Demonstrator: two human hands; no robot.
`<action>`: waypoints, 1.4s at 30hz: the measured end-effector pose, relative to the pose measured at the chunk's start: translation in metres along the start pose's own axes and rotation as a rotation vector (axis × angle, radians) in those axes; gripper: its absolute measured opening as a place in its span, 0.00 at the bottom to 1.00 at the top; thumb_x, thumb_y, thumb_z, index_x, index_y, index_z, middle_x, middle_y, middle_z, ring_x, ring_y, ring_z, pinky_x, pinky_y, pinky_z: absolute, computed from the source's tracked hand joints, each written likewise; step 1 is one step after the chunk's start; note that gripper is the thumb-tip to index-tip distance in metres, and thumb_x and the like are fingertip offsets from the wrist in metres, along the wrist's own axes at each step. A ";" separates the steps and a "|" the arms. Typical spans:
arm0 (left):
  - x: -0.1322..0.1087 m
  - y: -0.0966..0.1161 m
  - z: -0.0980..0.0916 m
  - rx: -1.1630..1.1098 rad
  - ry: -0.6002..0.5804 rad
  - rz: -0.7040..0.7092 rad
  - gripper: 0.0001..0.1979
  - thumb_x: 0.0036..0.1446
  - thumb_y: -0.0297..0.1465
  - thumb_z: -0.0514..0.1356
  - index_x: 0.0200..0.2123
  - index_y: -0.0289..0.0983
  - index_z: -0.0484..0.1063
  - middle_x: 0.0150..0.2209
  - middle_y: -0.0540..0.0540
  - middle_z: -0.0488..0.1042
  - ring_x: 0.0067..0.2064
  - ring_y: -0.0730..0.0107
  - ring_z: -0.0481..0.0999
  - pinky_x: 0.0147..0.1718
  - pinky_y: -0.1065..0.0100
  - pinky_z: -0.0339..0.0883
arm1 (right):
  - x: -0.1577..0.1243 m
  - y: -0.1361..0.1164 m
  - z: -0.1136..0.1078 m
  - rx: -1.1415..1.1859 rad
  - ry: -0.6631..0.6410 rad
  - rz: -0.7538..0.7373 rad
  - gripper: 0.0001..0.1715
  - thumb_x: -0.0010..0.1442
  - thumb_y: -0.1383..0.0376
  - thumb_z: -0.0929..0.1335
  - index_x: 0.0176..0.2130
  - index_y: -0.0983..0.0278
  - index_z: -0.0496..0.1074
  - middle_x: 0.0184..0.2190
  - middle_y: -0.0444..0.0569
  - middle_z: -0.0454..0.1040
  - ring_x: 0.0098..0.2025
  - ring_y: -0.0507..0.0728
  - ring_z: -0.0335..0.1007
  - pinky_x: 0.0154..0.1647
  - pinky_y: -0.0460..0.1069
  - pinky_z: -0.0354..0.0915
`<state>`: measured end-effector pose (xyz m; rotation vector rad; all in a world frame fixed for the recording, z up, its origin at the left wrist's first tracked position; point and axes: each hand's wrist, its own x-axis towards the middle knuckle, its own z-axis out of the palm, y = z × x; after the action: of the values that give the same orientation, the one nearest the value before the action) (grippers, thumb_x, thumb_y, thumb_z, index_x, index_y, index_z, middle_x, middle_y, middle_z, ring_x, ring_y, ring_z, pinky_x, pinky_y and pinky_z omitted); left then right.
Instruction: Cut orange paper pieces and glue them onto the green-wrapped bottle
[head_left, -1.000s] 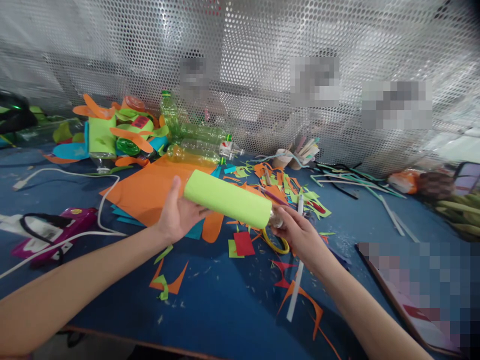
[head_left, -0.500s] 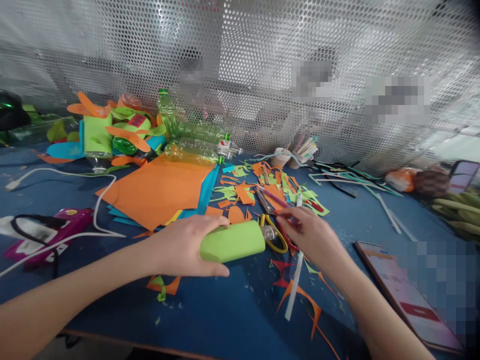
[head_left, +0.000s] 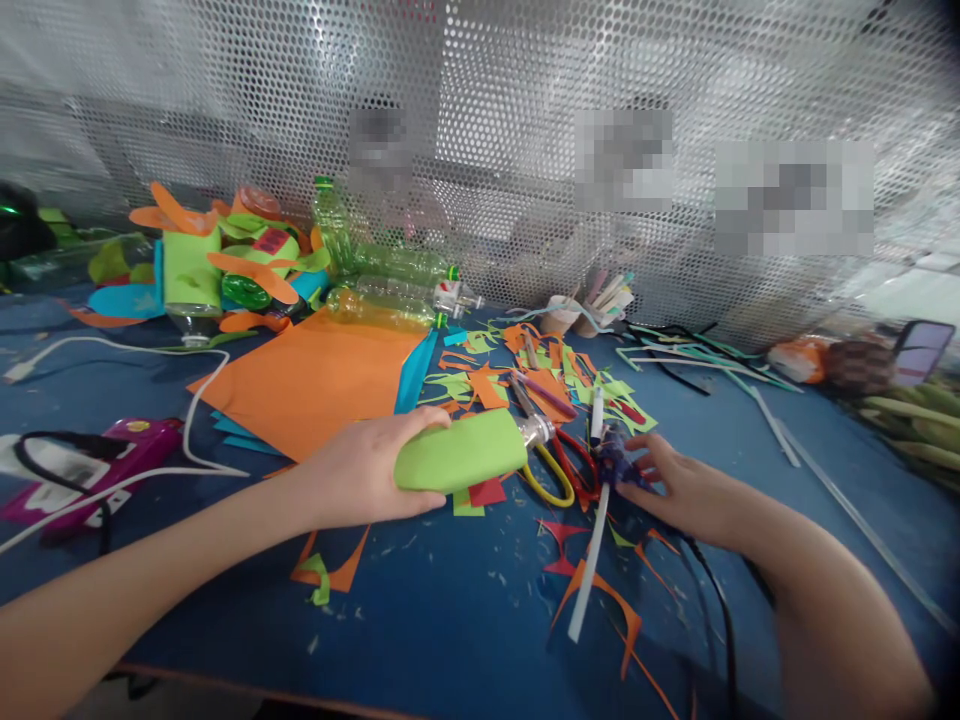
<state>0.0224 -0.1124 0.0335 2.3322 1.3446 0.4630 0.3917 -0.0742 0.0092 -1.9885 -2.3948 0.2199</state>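
Note:
My left hand (head_left: 367, 470) is wrapped round a small clear bottle covered in lime-green sheet (head_left: 461, 452). The bottle lies sideways in the air, its clear neck (head_left: 537, 430) pointing right. At the right, my right hand (head_left: 679, 485) has its fingers closed on a dark purple-blue glue gun (head_left: 616, 462), partly blurred, with a black cord (head_left: 724, 600) trailing towards the front. Yellow-handled scissors (head_left: 551, 475) and a red-handled tool (head_left: 579, 468) lie between the hands. A whitish strip (head_left: 590, 570) runs from beneath the glue gun towards me.
Orange sheets (head_left: 315, 375) and several colourful scraps (head_left: 487, 385) cover the middle. Decorated bottles (head_left: 193, 270) and plain bottles (head_left: 397, 290) stand or lie behind. A magenta device (head_left: 142, 450) with white cable sits left; pen cups (head_left: 592, 312) stand before the perforated sheet (head_left: 510, 120).
My right hand has moved right and now holds the glue gun. The green-covered bottle has risen slightly in my left hand. The phone at the lower right no longer shows.

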 end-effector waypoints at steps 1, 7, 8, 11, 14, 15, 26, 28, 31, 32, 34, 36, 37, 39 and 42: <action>0.001 -0.001 0.000 0.014 0.037 -0.001 0.30 0.47 0.44 0.59 0.54 0.46 0.54 0.52 0.46 0.68 0.46 0.56 0.73 0.40 0.59 0.67 | -0.001 0.002 -0.001 -0.016 -0.053 -0.005 0.28 0.49 0.57 0.67 0.48 0.66 0.64 0.35 0.55 0.76 0.36 0.61 0.74 0.35 0.51 0.66; 0.005 -0.013 0.008 0.211 0.336 0.022 0.32 0.50 0.43 0.59 0.56 0.43 0.52 0.52 0.42 0.67 0.47 0.55 0.71 0.41 0.57 0.68 | 0.000 -0.006 -0.007 -0.341 -0.182 0.000 0.16 0.44 0.70 0.66 0.37 0.71 0.70 0.35 0.63 0.75 0.40 0.67 0.72 0.41 0.55 0.63; 0.005 -0.015 0.009 0.249 0.376 0.047 0.32 0.50 0.42 0.59 0.56 0.42 0.51 0.52 0.42 0.67 0.48 0.55 0.70 0.42 0.57 0.68 | 0.000 -0.006 -0.008 -0.360 -0.180 -0.008 0.14 0.44 0.70 0.66 0.35 0.71 0.70 0.35 0.63 0.75 0.40 0.67 0.72 0.41 0.56 0.62; 0.005 -0.017 0.012 0.352 0.458 0.138 0.31 0.54 0.39 0.58 0.58 0.42 0.50 0.53 0.41 0.66 0.51 0.55 0.68 0.47 0.56 0.65 | -0.005 -0.004 -0.012 -0.331 -0.088 -0.002 0.11 0.46 0.67 0.65 0.34 0.67 0.67 0.33 0.58 0.75 0.37 0.66 0.72 0.38 0.54 0.63; 0.005 -0.017 0.012 0.398 0.483 0.177 0.31 0.55 0.37 0.56 0.60 0.42 0.48 0.55 0.41 0.64 0.53 0.56 0.65 0.50 0.56 0.63 | -0.010 -0.005 -0.020 -0.200 0.104 0.071 0.12 0.49 0.60 0.64 0.35 0.63 0.62 0.32 0.55 0.73 0.36 0.64 0.72 0.34 0.53 0.64; 0.005 -0.016 0.011 0.393 0.478 0.172 0.32 0.56 0.38 0.56 0.60 0.42 0.47 0.55 0.41 0.64 0.54 0.56 0.65 0.50 0.56 0.62 | -0.012 -0.009 -0.023 -0.146 0.171 0.094 0.13 0.49 0.58 0.64 0.35 0.62 0.61 0.33 0.55 0.73 0.36 0.64 0.72 0.33 0.53 0.64; 0.009 -0.018 -0.001 0.177 0.404 -0.050 0.34 0.55 0.45 0.53 0.61 0.42 0.46 0.55 0.40 0.63 0.54 0.53 0.65 0.50 0.54 0.62 | -0.005 -0.073 -0.024 0.350 0.497 -0.201 0.18 0.54 0.54 0.63 0.43 0.60 0.60 0.38 0.51 0.69 0.37 0.59 0.68 0.36 0.51 0.64; 0.009 -0.018 -0.005 0.111 0.399 -0.078 0.34 0.54 0.46 0.54 0.61 0.41 0.48 0.57 0.40 0.62 0.55 0.53 0.64 0.51 0.54 0.61 | -0.003 -0.075 -0.018 0.397 0.501 -0.261 0.17 0.56 0.56 0.62 0.43 0.61 0.63 0.42 0.53 0.67 0.44 0.60 0.66 0.43 0.52 0.63; 0.009 -0.018 -0.009 0.014 0.362 -0.148 0.35 0.52 0.47 0.54 0.60 0.39 0.51 0.58 0.41 0.62 0.54 0.52 0.65 0.51 0.55 0.61 | -0.003 -0.083 -0.008 0.580 0.480 -0.214 0.16 0.60 0.57 0.59 0.45 0.62 0.64 0.40 0.53 0.69 0.42 0.58 0.68 0.44 0.53 0.64; 0.009 -0.018 -0.010 -0.012 0.346 -0.170 0.35 0.52 0.48 0.54 0.59 0.38 0.52 0.57 0.41 0.62 0.54 0.51 0.65 0.51 0.55 0.62 | -0.004 -0.088 -0.004 0.669 0.452 -0.204 0.17 0.60 0.57 0.59 0.45 0.62 0.65 0.38 0.52 0.71 0.39 0.57 0.70 0.42 0.52 0.65; 0.010 -0.020 -0.011 -0.052 0.318 -0.204 0.36 0.52 0.49 0.54 0.59 0.38 0.53 0.57 0.40 0.62 0.55 0.51 0.65 0.50 0.54 0.62 | -0.008 -0.099 0.003 0.799 0.359 -0.221 0.16 0.59 0.56 0.62 0.43 0.63 0.67 0.36 0.51 0.74 0.36 0.57 0.71 0.40 0.50 0.67; 0.010 -0.021 -0.011 -0.076 0.297 -0.223 0.36 0.51 0.50 0.54 0.59 0.37 0.53 0.57 0.40 0.63 0.54 0.50 0.65 0.50 0.54 0.63 | -0.013 -0.109 0.008 0.882 0.244 -0.260 0.17 0.56 0.56 0.65 0.42 0.63 0.68 0.36 0.51 0.75 0.37 0.57 0.73 0.39 0.50 0.68; 0.011 -0.022 -0.010 -0.083 0.290 -0.229 0.36 0.51 0.50 0.54 0.59 0.37 0.54 0.57 0.40 0.63 0.54 0.50 0.65 0.50 0.54 0.63 | -0.015 -0.114 0.009 0.903 0.192 -0.280 0.16 0.56 0.57 0.66 0.42 0.63 0.68 0.37 0.51 0.76 0.38 0.57 0.73 0.40 0.49 0.68; 0.011 -0.023 -0.008 -0.093 0.278 -0.227 0.36 0.51 0.50 0.54 0.59 0.37 0.54 0.56 0.39 0.64 0.54 0.49 0.66 0.50 0.53 0.63 | -0.018 -0.121 0.011 0.893 0.121 -0.311 0.16 0.56 0.57 0.65 0.42 0.63 0.68 0.37 0.51 0.76 0.39 0.57 0.73 0.40 0.49 0.68; 0.010 -0.025 -0.005 -0.105 0.272 -0.209 0.36 0.51 0.49 0.54 0.59 0.39 0.54 0.57 0.39 0.63 0.54 0.50 0.66 0.50 0.52 0.63 | -0.021 -0.126 0.012 0.782 0.078 -0.324 0.13 0.58 0.58 0.64 0.41 0.62 0.67 0.36 0.50 0.75 0.37 0.56 0.72 0.38 0.49 0.68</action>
<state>0.0067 -0.0910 0.0265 2.0708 1.6250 0.7847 0.2717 -0.1181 0.0145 -1.2219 -2.0586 0.8783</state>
